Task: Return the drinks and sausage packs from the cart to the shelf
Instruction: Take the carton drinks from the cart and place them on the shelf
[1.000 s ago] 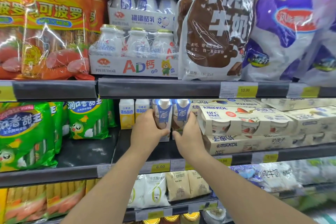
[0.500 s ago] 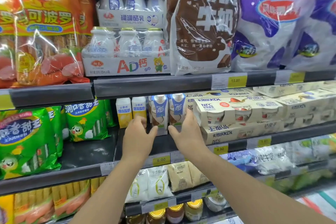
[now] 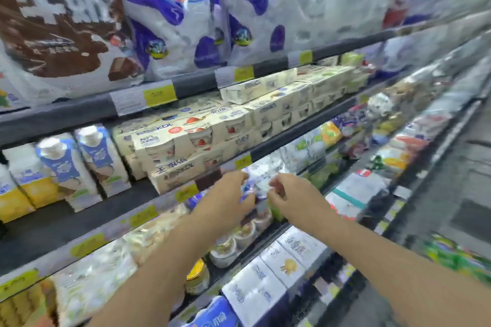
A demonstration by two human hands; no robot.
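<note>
Two blue-and-white drink cartons [image 3: 79, 164]: upright on middle shelf [image 3: 79, 218], left of yogurt packs [image 3: 186, 146]. Left hand [image 3: 228, 199], right hand [image 3: 295, 196]: in front of shelf edge, grips loosely curled, empty.

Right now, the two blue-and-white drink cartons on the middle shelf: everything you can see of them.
The two cartons are tall paperboard-looking packs, white with blue upper panels and round white caps. They stand upright, side by side and touching, on the dark shelf, between yellow-and-white cartons and cream multipacks. Neither hand touches them. Print is blurred.
</note>
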